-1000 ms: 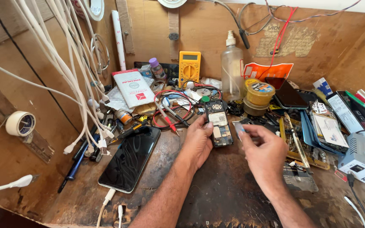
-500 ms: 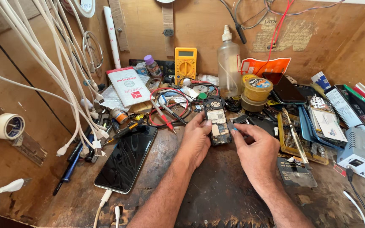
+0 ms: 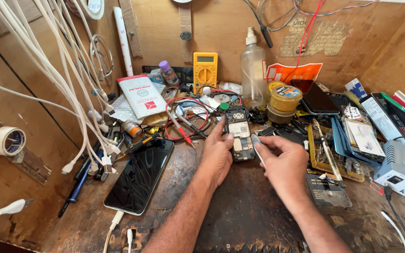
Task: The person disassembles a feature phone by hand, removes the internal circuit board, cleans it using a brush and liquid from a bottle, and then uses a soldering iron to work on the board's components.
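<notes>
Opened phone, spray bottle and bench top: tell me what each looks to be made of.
Opened phone, steadied by the left hand: dark plastic frame around an exposed circuit board, judging by small metal parts. Spray bottle: translucent, cloudy plastic; light passes through. Bench top: probably wood, worn, stained dark, matte.

Yellow multimeter (image 3: 205, 70), black smartphone (image 3: 140, 175)
</notes>
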